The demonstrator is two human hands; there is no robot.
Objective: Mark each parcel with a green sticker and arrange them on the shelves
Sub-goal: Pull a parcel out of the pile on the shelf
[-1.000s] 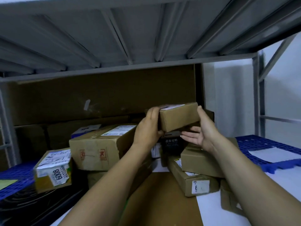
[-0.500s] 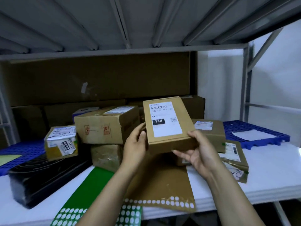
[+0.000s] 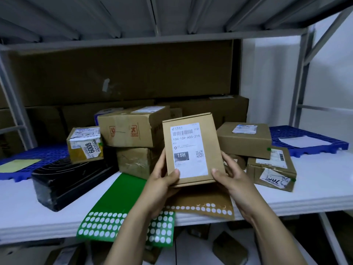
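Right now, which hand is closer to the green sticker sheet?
Left. The left hand holds the parcel above the green sticker sheet; the right hand holds it farther right, over the brown sheet.

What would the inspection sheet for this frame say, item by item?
Surface: white shelf board, blue mats at both ends.
Job's things: held parcel, label facing the camera, no green sticker visible on it; green sticker sheet, partly used, overhanging the front edge; 6008 box, flat box and taped parcel each show a green dot.
Clutter: black wrapped package; brown dotted sheet under the held parcel.
Hands: left hand and right hand grip the held parcel's lower end.
Cables: nothing seen.
Surroundings: grey metal shelf overhead; large cardboard at the back; boxes on the floor below.
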